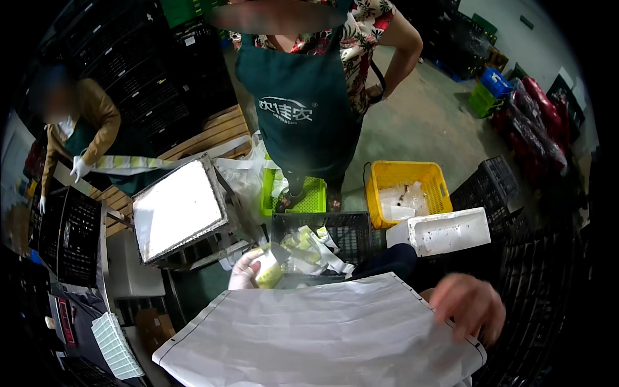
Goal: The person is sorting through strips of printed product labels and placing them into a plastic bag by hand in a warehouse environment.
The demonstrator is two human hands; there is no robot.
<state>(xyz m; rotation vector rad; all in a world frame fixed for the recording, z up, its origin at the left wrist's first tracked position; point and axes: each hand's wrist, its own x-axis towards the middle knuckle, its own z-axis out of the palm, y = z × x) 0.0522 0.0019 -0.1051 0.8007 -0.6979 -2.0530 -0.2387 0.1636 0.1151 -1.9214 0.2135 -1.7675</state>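
A large white sheet (309, 338) with dark edge marks, creased crosswise, spreads over the bottom of the view. My left hand (245, 271), in a white glove, is closed on a green-and-white printed strip (269, 273) just beyond the sheet's far edge. Bare and blurred, my right hand (469, 307) is over the sheet's right edge with its fingers bent; whether it grips the edge cannot be told. Beyond the sheet, a black plastic crate (350, 232) holds loose green-and-white strips (309, 249).
A person in a green apron (304, 106) stands opposite; another person (96, 121) works at the left by black crates (72, 237). A white-topped metal stand (179, 210) is at the left. A yellow basket (411, 169) and a white foam box (452, 232) lie right of centre.
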